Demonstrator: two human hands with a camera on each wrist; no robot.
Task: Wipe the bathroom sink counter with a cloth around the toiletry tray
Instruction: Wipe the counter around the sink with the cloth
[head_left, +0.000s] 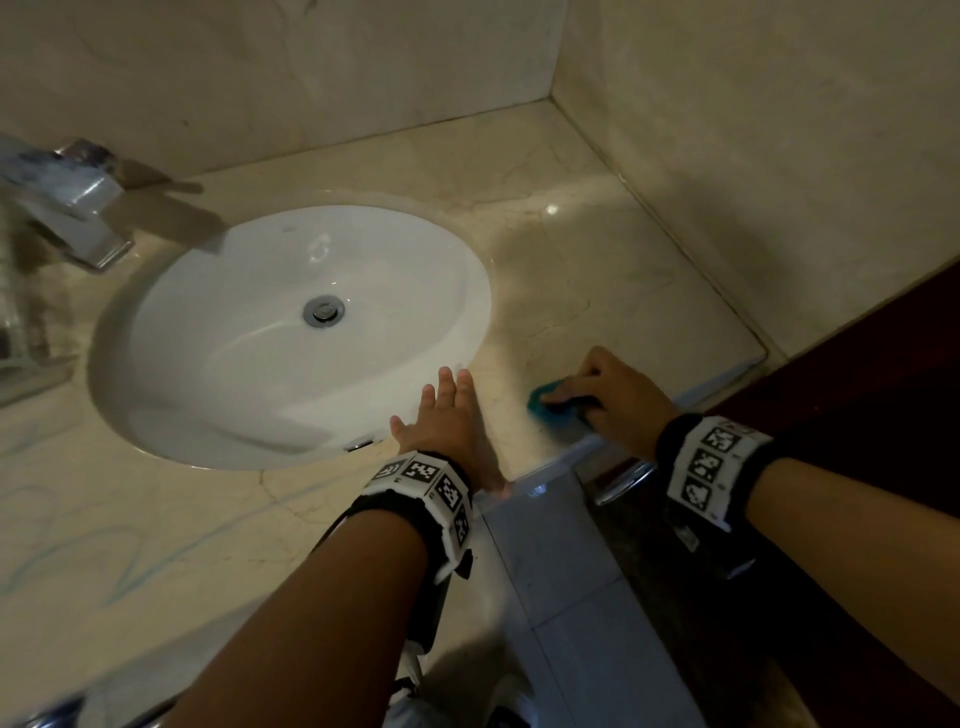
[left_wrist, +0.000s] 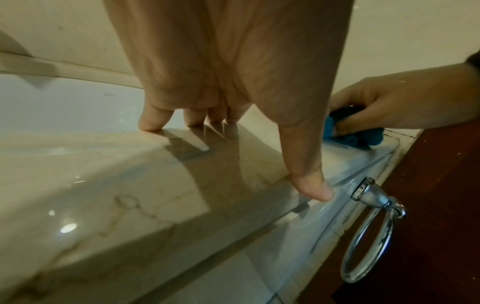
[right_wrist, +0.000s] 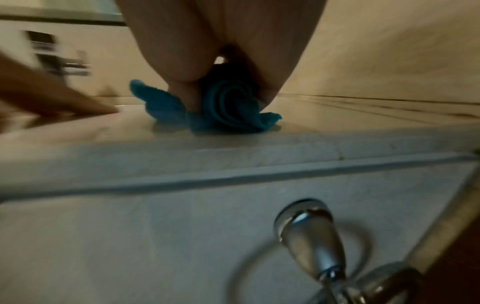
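A bunched blue cloth (head_left: 545, 404) lies on the beige marble counter (head_left: 597, 280) near its front edge, right of the white oval sink (head_left: 291, 332). My right hand (head_left: 608, 395) grips the cloth (right_wrist: 223, 109) and presses it onto the counter (right_wrist: 233, 139). My left hand (head_left: 447, 415) rests flat on the counter between sink and cloth, fingers straight, fingertips (left_wrist: 150, 126) on the stone (left_wrist: 103, 195) and thumb (left_wrist: 309, 181) over the front edge. The cloth (left_wrist: 345, 137) shows beyond the thumb. No toiletry tray is in view.
A chrome faucet (head_left: 72, 208) stands at the far left behind the sink. A chrome towel ring (left_wrist: 369, 232) hangs on the counter's front panel below my right hand. Walls close the counter at the back and right; a dark wooden surface (head_left: 857, 395) lies right of the edge.
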